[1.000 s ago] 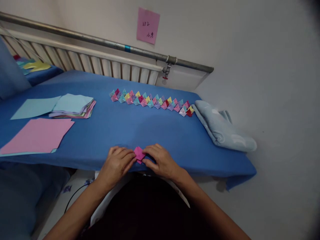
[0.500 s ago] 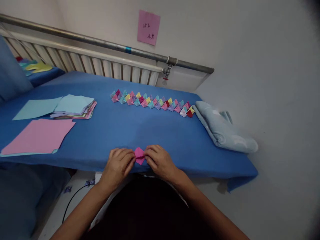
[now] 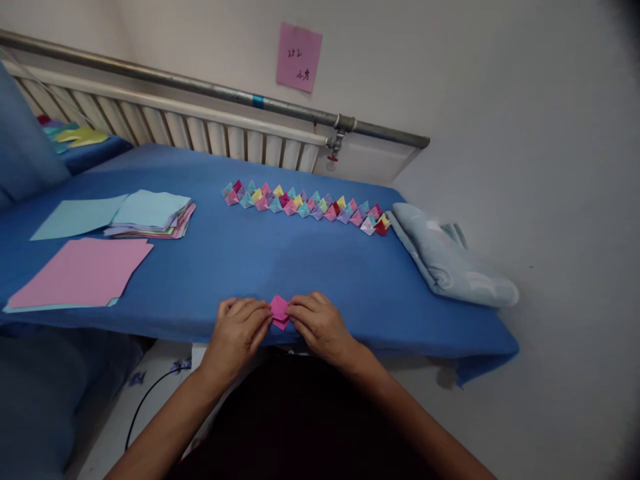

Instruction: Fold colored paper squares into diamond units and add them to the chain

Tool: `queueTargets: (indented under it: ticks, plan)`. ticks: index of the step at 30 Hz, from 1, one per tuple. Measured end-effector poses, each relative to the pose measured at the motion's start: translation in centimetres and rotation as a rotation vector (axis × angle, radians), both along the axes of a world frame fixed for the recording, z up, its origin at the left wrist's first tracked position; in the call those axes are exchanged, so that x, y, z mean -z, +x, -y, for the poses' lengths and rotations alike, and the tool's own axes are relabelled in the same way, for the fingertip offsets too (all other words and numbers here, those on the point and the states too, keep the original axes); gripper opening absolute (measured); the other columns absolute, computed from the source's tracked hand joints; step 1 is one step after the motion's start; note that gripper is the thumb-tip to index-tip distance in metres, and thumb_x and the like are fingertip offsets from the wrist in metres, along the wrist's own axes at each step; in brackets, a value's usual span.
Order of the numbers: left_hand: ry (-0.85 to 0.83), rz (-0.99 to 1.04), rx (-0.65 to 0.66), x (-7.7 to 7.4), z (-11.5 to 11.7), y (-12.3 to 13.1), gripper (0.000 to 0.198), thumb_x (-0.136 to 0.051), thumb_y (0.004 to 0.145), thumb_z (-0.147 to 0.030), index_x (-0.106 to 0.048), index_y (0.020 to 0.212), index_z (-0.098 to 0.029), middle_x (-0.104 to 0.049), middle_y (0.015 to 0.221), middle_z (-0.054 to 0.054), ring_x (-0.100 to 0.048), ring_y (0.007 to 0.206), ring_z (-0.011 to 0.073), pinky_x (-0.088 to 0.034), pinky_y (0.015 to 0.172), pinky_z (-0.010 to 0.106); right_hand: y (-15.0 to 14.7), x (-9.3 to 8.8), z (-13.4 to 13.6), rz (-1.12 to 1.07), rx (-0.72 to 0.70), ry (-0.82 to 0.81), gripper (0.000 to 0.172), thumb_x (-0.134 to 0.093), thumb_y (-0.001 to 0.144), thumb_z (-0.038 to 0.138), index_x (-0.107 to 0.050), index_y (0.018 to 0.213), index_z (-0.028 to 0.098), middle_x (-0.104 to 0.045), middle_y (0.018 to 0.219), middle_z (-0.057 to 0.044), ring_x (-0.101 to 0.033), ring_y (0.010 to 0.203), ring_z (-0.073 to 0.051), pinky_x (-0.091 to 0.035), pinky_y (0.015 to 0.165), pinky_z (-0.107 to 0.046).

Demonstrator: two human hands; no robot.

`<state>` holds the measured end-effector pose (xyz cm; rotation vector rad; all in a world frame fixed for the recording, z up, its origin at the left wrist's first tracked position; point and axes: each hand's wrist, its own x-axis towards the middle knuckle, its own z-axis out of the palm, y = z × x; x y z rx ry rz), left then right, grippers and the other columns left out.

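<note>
A small folded piece of bright pink origami paper (image 3: 279,311) sits at the near edge of the blue-covered table (image 3: 225,260). My left hand (image 3: 239,328) pinches its left corner, and my right hand (image 3: 316,323) pinches the right corner. Both sets of fingertips hide the paper's side corners. Beyond my hands, several folded paper boats (image 3: 303,205) in pink, blue, yellow, purple and red stand in long rows across the back of the table.
At the left lie a stack of pink sheets (image 3: 83,270) and a stack of coloured paper (image 3: 150,210) topped with light blue. A folded grey-blue blanket (image 3: 445,257) rests at the right end. Behind the table are a radiator (image 3: 200,130) and a metal pipe (image 3: 210,87).
The upper layer of the pink paper now lies further down toward me, and the dark gap across its middle has closed. Both hands keep their pinch in nearly the same place.
</note>
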<state>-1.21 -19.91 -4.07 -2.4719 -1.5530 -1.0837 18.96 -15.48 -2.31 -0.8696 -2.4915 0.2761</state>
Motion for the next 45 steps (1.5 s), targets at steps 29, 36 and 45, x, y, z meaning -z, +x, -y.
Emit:
queueTargets:
  ticks: [29, 36, 45]
  plan:
    - [-0.163, -0.164, -0.006, -1.9, -0.6, 0.9, 0.024, -0.048, 0.089, -0.016, -0.064, 0.105, -0.024, -0.066, 0.099, 0.004, -0.054, 0.090, 0.0204, -0.035, 0.082, 0.039, -0.5, 0.2, 0.2, -0.129, 0.127, -0.068, 0.013, -0.051, 0.090, 0.018, -0.063, 0.087, 0.017, -0.063, 0.092, -0.007, -0.055, 0.087, -0.018, -0.045, 0.081, -0.032]
    - [-0.205, -0.064, -0.083, -1.4, -1.0, 1.1, 0.023, -0.047, 0.092, -0.033, -0.068, 0.093, -0.025, -0.066, 0.094, 0.003, -0.055, 0.084, 0.0196, -0.033, 0.078, 0.037, -1.1, -0.4, -0.1, -0.093, 0.214, -0.190, 0.012, -0.054, 0.088, 0.016, -0.058, 0.077, 0.019, -0.061, 0.086, -0.003, -0.054, 0.083, -0.016, -0.043, 0.078, -0.029]
    - [-0.293, 0.111, -0.190, -1.2, -0.9, 1.5, 0.017, -0.047, 0.092, -0.030, -0.063, 0.091, -0.025, -0.069, 0.082, -0.002, -0.060, 0.080, 0.0179, -0.031, 0.086, 0.040, -2.0, -1.9, -1.0, 0.076, 0.274, -0.247, 0.018, -0.051, 0.087, 0.013, -0.058, 0.071, 0.018, -0.059, 0.077, -0.002, -0.052, 0.076, -0.014, -0.040, 0.072, -0.027]
